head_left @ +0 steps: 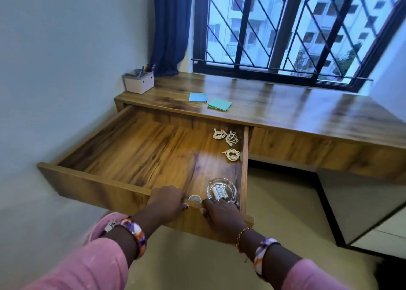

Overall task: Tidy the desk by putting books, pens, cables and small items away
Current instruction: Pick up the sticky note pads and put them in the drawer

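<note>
Desk [274, 105] bears two notepads [219, 104]; drawer [136, 149] holds three cable coils [231, 138].

Gripping the front edge of the open drawer [105, 180] with left hand [168, 200] and right hand [222, 211]; dish [222, 190] and cables [228, 143] lying inside the drawer.

**Wood, glass and cloth under your hands**

You gripped the drawer [123, 186] by its front edge, and it looked like wood-grain laminate, smooth with a soft sheen. Just beyond your right hand [222, 210] the dish [222, 190] was clear, glossy glass. Farther off, the desk top [285, 107] shone glossier, mirroring the window. Your sleeves [85, 267] looked like matt pink cloth.
</note>
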The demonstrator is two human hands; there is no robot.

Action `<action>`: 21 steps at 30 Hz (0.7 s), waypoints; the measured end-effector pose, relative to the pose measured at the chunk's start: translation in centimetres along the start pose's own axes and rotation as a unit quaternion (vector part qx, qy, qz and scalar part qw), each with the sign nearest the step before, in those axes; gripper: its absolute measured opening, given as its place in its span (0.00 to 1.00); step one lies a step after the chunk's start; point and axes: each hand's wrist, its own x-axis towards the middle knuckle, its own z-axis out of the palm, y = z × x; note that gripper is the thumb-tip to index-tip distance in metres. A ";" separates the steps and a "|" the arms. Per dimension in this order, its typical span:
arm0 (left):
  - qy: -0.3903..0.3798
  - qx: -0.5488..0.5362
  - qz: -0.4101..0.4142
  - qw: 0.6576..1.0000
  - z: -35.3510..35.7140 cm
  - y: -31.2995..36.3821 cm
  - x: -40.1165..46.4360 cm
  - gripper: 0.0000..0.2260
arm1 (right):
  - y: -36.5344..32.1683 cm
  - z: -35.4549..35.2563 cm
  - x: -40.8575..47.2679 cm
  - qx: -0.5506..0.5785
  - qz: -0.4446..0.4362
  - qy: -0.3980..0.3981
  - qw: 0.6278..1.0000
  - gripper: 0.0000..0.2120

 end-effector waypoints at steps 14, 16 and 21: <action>0.012 -0.066 -0.006 0.998 1.3 0.2 -3.9 0.15 | -3.0 -0.6 -3.7 -0.055 0.054 -0.064 0.995 0.25; 0.013 -0.080 -0.008 0.997 1.4 0.2 -4.1 0.16 | -2.8 -0.8 -3.7 -0.050 0.050 -0.059 0.996 0.25; -0.018 -0.073 -0.041 0.996 0.3 1.0 -3.8 0.16 | -2.1 -2.1 -3.4 -0.022 0.010 -0.081 0.996 0.16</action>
